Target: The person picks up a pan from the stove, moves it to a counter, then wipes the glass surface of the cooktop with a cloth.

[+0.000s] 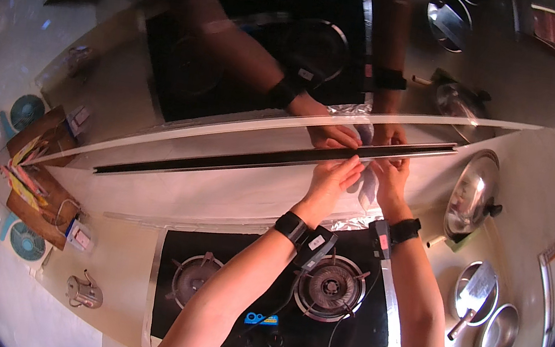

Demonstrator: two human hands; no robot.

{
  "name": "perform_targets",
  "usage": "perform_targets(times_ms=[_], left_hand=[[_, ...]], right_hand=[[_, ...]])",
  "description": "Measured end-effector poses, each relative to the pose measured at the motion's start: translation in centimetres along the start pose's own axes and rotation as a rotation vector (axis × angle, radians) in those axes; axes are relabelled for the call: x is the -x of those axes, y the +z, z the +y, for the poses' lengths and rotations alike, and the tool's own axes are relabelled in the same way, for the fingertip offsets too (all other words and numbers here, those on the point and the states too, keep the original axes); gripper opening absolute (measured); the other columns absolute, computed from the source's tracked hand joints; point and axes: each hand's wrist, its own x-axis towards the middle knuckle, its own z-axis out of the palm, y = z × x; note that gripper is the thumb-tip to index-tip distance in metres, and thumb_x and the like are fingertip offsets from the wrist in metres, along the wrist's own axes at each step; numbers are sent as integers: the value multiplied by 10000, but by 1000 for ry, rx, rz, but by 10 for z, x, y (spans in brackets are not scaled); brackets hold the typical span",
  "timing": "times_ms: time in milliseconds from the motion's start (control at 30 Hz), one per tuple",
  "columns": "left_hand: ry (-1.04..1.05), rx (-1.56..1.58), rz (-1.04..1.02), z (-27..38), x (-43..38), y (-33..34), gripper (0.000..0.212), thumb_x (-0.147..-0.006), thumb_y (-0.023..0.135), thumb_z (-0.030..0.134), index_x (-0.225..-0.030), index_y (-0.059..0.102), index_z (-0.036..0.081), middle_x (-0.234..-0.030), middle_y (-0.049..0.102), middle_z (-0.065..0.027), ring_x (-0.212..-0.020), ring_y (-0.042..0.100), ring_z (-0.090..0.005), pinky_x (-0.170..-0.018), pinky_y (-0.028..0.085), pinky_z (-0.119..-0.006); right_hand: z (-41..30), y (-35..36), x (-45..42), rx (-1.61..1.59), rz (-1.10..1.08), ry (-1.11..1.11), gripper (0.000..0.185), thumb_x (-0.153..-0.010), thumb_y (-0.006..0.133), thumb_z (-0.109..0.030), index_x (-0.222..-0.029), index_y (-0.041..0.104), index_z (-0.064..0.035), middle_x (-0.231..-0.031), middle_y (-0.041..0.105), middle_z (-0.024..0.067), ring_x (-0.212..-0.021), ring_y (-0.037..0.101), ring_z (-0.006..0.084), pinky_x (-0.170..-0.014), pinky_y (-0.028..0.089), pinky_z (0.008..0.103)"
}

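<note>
Both my hands are raised to a long dark strip with shiny metal edges (pixel 237 160), which runs slantwise across the wall behind the gas cooktop (pixel 253 343). My left hand (pixel 330 182) has its fingertips together at the strip's lower edge. Close to its right, my right hand (pixel 392 185) reaches up with bent fingers at the same edge. A limp greyish piece (pixel 368 189), perhaps cloth, hangs between them; whether either hand grips it or the strip cannot be made out. Each wrist wears a black band with a small cabled device.
Pot lid (pixel 472 195), cleaver (pixel 476 289) and metal bowls (pixel 499 335) lie right of the cooktop. Crumpled foil (pixel 355 223) lines its back edge. Leftward are a metal kettle (pixel 84 291), a fan (pixel 27 241) and a wooden board (pixel 41 204). A glossy dark panel (pixel 261 22) above mirrors everything.
</note>
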Motion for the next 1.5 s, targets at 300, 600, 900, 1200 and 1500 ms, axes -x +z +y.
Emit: perform_targets(times_ms=[300, 600, 900, 1200, 1500], left_hand=[[124, 122, 191, 39, 43, -37, 203, -878, 661, 189, -949, 529, 52, -1042, 633, -144, -1049, 606, -233, -933, 479, -344], [235, 85, 311, 86, 80, -88, 152, -868, 648, 82, -960, 529, 64, -1037, 598, -114, -1023, 610, -243, -936, 500, -354], [207, 103, 246, 87, 73, -106, 184, -856, 641, 36, -1021, 564, 52, -1089, 572, -102, -1034, 602, -233, -961, 499, -350], [380, -8, 285, 96, 91, -124, 244, -867, 647, 64, -1081, 531, 52, -1029, 596, -87, -1001, 606, -207, -959, 493, -344], [402, -79, 333, 110, 93, -147, 372, -836, 677, 47, -1167, 506, 65, -1065, 579, -46, -980, 582, -148, -885, 527, -311]], right_hand=[[-15, 2, 29, -219, -256, 241, 244, -890, 499, -110, -1127, 521, -57, -1035, 594, 77, -944, 582, 229, -959, 452, 395], [-23, 4, 30, -86, -233, 217, 223, -900, 609, -147, -1070, 543, -18, -997, 602, 72, -880, 606, 166, -853, 508, 284], [-18, -3, 22, -83, -286, 179, 176, -898, 585, -131, -1017, 563, -4, -990, 612, 84, -898, 607, 174, -890, 495, 286], [-12, -6, 23, -43, -311, 117, 244, -915, 586, -121, -1115, 549, 14, -1027, 596, 77, -969, 574, 169, -935, 452, 295], [-5, -13, 15, 4, -343, 62, 318, -944, 565, -187, -1168, 524, 34, -1096, 584, 82, -996, 568, 147, -953, 449, 278]])
